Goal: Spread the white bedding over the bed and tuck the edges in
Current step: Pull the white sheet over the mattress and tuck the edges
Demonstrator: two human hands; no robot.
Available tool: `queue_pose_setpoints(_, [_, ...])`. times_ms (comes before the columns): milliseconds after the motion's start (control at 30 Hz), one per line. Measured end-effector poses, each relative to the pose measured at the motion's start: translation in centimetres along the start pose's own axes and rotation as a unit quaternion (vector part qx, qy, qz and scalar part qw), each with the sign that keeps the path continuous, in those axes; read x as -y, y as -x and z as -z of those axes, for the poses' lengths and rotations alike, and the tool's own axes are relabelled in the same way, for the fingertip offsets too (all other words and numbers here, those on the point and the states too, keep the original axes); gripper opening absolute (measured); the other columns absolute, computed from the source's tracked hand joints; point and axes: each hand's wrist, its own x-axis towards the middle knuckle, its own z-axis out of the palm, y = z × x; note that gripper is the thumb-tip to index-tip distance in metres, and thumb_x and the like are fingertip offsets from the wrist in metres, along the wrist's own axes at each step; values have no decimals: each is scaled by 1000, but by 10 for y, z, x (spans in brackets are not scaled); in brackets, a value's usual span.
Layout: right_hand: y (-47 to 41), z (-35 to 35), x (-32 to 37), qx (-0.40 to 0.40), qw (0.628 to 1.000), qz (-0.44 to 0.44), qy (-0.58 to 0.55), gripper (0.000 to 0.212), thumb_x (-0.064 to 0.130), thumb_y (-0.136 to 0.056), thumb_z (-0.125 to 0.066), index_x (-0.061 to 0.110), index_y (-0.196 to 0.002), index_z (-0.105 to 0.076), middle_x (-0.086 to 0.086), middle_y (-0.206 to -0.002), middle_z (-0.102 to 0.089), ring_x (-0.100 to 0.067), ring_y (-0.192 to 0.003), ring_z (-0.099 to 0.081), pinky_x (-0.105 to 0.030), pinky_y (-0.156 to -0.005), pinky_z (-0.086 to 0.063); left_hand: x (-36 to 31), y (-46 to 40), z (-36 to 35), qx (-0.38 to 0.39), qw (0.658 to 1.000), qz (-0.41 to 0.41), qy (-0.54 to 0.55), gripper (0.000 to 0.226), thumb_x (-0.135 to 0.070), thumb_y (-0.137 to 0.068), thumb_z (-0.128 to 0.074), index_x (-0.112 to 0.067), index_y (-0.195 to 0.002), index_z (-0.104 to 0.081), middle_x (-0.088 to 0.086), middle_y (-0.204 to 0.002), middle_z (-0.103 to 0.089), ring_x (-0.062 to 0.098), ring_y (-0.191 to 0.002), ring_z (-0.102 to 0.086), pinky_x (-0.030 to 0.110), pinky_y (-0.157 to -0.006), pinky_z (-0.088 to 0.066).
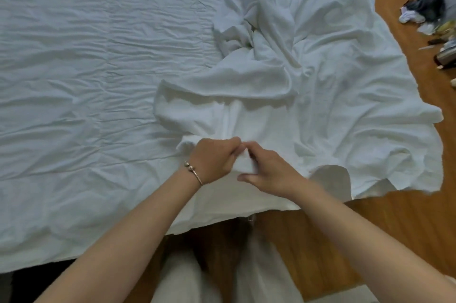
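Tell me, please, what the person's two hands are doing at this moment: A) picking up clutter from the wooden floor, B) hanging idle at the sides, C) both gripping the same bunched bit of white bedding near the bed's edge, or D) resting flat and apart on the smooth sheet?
C: the left hand and right hand meet, fingers curled on one fold of the white bedding.
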Motion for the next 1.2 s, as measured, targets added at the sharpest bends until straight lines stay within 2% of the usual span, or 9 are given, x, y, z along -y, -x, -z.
queue_pose_setpoints(67, [-8,-19,18,-49,998,0,35,11,25,-90,-64,21,-93,-53,8,-77,-57,-15,-72,-56,-37,-67,-46,14,20,11,28,998,10,57,30,-41,-83,-47,-15,-97,-52,-3,-68,-59,21,-56,-57,31,-52,-43])
queue_pose_setpoints(200, [-5,-34,42,-164,983,-24,-84,20,42,-81,-66,23,-82,-67,4,-69,-63,-19,-66,-58,-40,-61,-43,24,59,5,-78,995,-65,-26,62,-24,-65,-72,-13,-118,-42,5,-115,-46,26,-102,-50,39,-89,-43])
queue_pose_setpoints(300, [0,-38,54,-187,953,-19,-239,7,27,-83,-74,24,-77,-70,8,-63,-61,-10,-60,-53,-28,-59,-38,18,67,-11,-208,977,45,24,50,-17,-75,-70,-13,-115,-41,6,-116,-43,28,-105,-47,41,-90,-41])
queue_pose_setpoints(433, [3,-32,53,-216,919,-39,-327,11,13,-86,-71,20,-78,-73,2,-66,-61,-9,-63,-52,-18,-59,-37,11,59,-14,-210,969,46,121,41,-24,-86,-68,-11,-120,-49,6,-120,-57,26,-109,-57,36,-94,-48])
queue_pose_setpoints(600, [2,-32,47,-194,925,-68,-319,25,35,-85,-71,14,-72,-69,2,-59,-49,-16,-58,-40,-28,-58,-29,-2,47,-16,-232,967,53,90,30,-18,-83,-65,-13,-109,-51,8,-106,-59,22,-98,-53,30,-89,-45])
queue_pose_setpoints(733, [6,-33,44,-165,941,-45,-293,24,27,-85,-74,7,-71,-69,10,-53,-47,-7,-51,-38,-22,-54,-28,-10,33,-24,-122,945,254,165,17,-5,-78,-61,-8,-93,-54,7,-89,-62,25,-85,-57,33,-72,-46])
queue_pose_setpoints(900, [21,-11,44,-180,921,-8,-346,36,32,-78,-71,17,-53,-51,6,-54,-33,-9,-51,-29,-21,-52,-21,1,-1,-31,-182,909,346,147,11,-14,-81,-61,-15,-92,-62,6,-92,-65,28,-87,-61,35,-74,-48])
queue_pose_setpoints(1067, [43,13,25,-195,914,3,-355,47,43,-78,-78,7,-56,-58,0,-59,-43,-16,-57,-42,-26,-58,-33,9,-43,-8,-370,799,414,232,32,-25,-72,-50,-12,-99,-62,-2,-92,-63,13,-82,-56,13,-72,-38])
queue_pose_setpoints(1200, [52,31,-2,-239,913,-18,-330,70,50,-75,-77,-17,-81,-58,-12,-74,-51,-25,-69,-46,-37,-65,-34,30,-49,4,-363,752,447,320,24,-3,-78,-53,-22,-74,-67,-12,-70,-53,4,-64,-49,10,-62,-39])
